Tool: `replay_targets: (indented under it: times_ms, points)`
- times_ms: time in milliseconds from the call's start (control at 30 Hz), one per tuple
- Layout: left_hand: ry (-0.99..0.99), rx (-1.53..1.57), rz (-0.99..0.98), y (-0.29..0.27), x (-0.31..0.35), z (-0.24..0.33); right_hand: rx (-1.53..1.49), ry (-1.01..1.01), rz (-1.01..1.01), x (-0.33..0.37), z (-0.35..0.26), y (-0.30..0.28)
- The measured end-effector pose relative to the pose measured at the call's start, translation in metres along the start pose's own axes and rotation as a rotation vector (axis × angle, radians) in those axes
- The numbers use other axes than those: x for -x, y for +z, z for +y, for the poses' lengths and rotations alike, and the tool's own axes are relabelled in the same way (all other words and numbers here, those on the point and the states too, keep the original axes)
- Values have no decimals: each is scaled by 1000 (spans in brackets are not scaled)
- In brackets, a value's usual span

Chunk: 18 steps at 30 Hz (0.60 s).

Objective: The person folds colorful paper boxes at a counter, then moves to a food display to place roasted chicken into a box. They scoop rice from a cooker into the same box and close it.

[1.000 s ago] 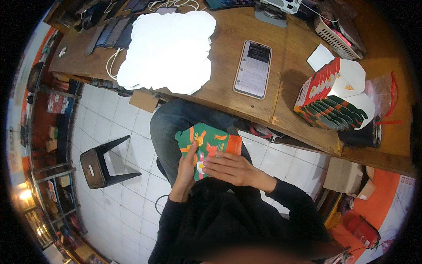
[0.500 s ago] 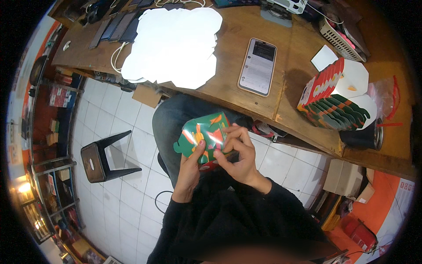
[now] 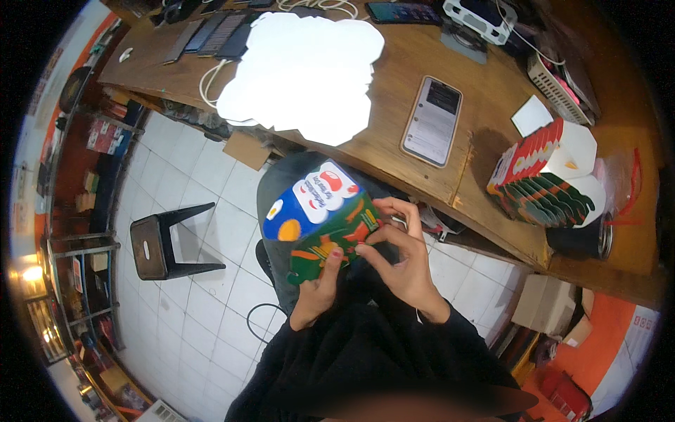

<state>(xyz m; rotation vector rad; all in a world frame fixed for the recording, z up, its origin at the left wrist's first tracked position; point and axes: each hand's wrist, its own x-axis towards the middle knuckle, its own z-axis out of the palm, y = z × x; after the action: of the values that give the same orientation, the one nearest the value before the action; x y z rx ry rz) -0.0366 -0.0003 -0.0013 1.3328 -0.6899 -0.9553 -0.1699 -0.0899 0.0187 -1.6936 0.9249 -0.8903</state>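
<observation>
A folded paper food box with green, blue and white printed faces is held over my lap. My left hand grips its near lower side, with the thumb pressed on the green face. At the box's right edge, my right hand has its fingers bent and closed on the cardboard. Part of the right fingers is hidden behind the box. Above it on the table lies a stack of flat white cardboard blanks. To the right, several nested food boxes lie on their side in a row.
A phone with a lit screen lies on the wooden table. Several more phones, a cable and a white basket are along the back. A dark can stands by the nested boxes. A stool stands on the tiled floor at left.
The box has turned in my hands, so its blue and white faces now show beside the green one. Both hands have shifted slightly right and nearer me; the whole view has shifted too.
</observation>
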Motion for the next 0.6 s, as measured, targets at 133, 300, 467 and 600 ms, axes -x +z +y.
replay_targets:
  times_ms: [133, 300, 467, 600]
  points:
    - [-62, -98, -24, -1, -8, 4, 44, -46, -14, -13, -3, 4]
    - [59, -146, 48, -13, -12, 15, -163, -122, -244, -43, -13, 11]
    - [177, -134, 418, -60, -26, 20, -112, -320, -394, -158, -12, 19]
    - [183, -273, 567, -87, -14, 16, 547, -289, -7, -319, 12, 27]
